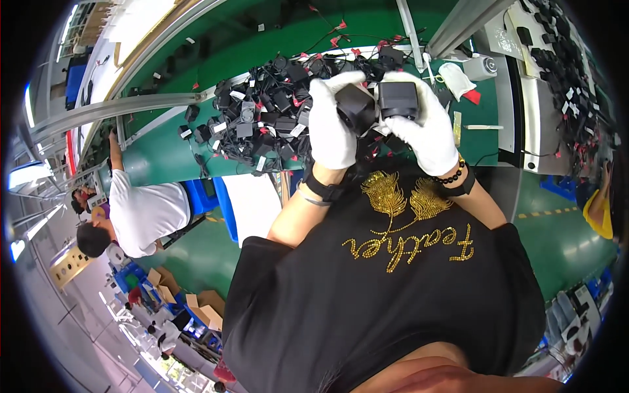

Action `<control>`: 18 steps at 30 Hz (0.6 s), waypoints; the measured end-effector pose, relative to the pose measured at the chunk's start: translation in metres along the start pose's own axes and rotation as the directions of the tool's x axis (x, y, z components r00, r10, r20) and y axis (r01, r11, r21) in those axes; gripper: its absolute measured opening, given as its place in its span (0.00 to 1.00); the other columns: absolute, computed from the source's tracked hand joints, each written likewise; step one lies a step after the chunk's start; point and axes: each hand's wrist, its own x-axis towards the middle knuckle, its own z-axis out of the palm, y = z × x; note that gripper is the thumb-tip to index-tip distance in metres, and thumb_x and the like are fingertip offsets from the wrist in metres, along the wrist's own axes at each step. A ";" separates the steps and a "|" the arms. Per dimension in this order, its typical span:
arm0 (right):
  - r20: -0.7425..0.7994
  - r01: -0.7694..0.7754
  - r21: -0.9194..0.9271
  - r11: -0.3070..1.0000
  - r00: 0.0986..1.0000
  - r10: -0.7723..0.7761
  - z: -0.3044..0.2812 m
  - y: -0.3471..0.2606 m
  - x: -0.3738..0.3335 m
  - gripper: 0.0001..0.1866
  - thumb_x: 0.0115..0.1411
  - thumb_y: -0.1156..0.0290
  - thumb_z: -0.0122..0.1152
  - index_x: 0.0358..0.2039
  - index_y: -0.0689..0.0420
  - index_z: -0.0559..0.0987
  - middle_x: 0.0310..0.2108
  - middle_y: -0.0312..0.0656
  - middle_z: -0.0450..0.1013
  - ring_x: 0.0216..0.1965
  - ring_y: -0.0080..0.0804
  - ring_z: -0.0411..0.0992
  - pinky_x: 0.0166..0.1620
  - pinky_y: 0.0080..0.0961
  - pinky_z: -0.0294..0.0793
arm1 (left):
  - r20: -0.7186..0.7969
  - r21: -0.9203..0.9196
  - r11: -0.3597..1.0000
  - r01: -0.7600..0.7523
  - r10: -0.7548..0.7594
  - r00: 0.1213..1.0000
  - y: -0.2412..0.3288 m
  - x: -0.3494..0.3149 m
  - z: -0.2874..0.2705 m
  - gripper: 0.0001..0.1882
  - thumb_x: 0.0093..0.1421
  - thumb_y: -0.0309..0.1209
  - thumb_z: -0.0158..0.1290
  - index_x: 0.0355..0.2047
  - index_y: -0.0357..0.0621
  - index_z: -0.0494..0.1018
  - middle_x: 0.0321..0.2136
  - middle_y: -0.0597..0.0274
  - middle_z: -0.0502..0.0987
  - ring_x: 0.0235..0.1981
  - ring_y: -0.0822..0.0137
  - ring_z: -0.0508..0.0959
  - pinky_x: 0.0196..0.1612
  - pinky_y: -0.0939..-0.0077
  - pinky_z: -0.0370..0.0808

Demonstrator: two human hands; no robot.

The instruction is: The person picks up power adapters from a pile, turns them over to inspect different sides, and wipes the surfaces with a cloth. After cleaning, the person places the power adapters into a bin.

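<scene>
White gloves cover both of my hands, raised over the near edge of the green bench. My left hand (331, 134) is closed around a black box-shaped device (356, 108), tilted, with a dark flat face. Beside it, my right hand (431, 134) grips a second black box-shaped device (398, 98) with a squarish face, its thumb below and fingers behind. The two devices are held close together; whether they touch, I cannot tell. Just past my left hand lies a heap of similar black devices (282, 121) with tangled cables, red connectors and white tags.
The green bench (157, 154) has metal frame posts (458, 29) rising from it. To the right lie a white cloth-like item (457, 80), a red piece (472, 97) and a white device (481, 67). More black parts (576, 85) fill the far right. A co-worker (144, 213) sits at left.
</scene>
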 end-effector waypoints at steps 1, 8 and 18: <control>-0.001 0.000 0.000 1.000 1.000 0.000 0.000 0.001 0.000 0.30 0.51 0.82 0.56 0.56 0.62 0.62 0.48 0.43 0.67 0.43 0.27 0.70 0.47 0.23 0.71 | 0.001 0.000 1.000 0.001 -0.001 1.000 0.002 -0.004 0.001 0.13 0.63 0.32 0.42 0.40 0.37 0.71 0.30 0.61 0.75 0.31 0.71 0.73 0.38 0.76 0.70; 0.024 0.144 0.119 0.982 0.989 -0.147 -0.006 0.019 0.002 0.30 0.61 0.70 0.47 0.63 0.61 0.54 0.61 0.41 0.56 0.59 0.28 0.57 0.62 0.26 0.51 | 0.135 0.460 0.880 -0.120 0.064 0.989 0.001 -0.015 0.008 0.34 0.40 0.26 0.66 0.49 0.39 0.66 0.43 0.58 0.73 0.43 0.69 0.74 0.46 0.76 0.72; -0.123 0.379 -0.593 0.711 0.829 -0.545 0.007 0.013 0.007 0.11 0.59 0.76 0.48 0.42 0.62 0.72 0.38 0.43 0.71 0.39 0.32 0.71 0.45 0.24 0.69 | 0.188 0.619 0.681 -0.391 0.355 0.916 -0.011 -0.015 0.018 0.26 0.39 0.25 0.64 0.41 0.38 0.68 0.35 0.54 0.74 0.35 0.63 0.76 0.40 0.73 0.73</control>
